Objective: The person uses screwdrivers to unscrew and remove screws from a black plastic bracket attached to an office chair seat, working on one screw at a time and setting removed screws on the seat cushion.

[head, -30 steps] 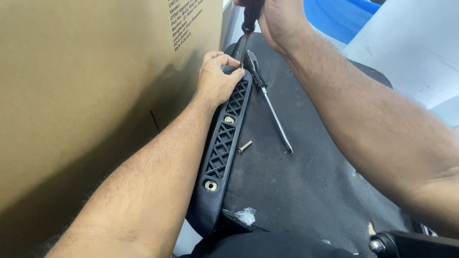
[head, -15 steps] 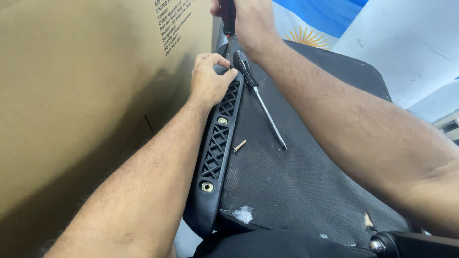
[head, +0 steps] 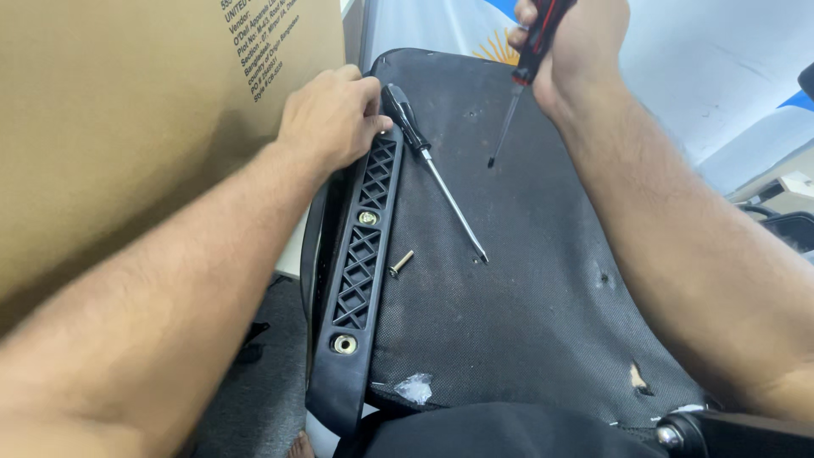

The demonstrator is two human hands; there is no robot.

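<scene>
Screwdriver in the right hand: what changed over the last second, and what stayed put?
The right hand lifted its screwdriver off the bracket's top end; the tip now hangs over the seat fabric. Unchanged: left hand on the black bracket, second screwdriver and loose screw lying there.

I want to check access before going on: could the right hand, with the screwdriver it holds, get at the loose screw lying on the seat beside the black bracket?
Probably yes. The loose screw lies uncovered on the seat, and the right hand hovers above it with nothing between.

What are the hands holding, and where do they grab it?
The right hand holds a screwdriver by its black-and-red handle. The left hand grips the top end of the black lattice bracket.
</scene>
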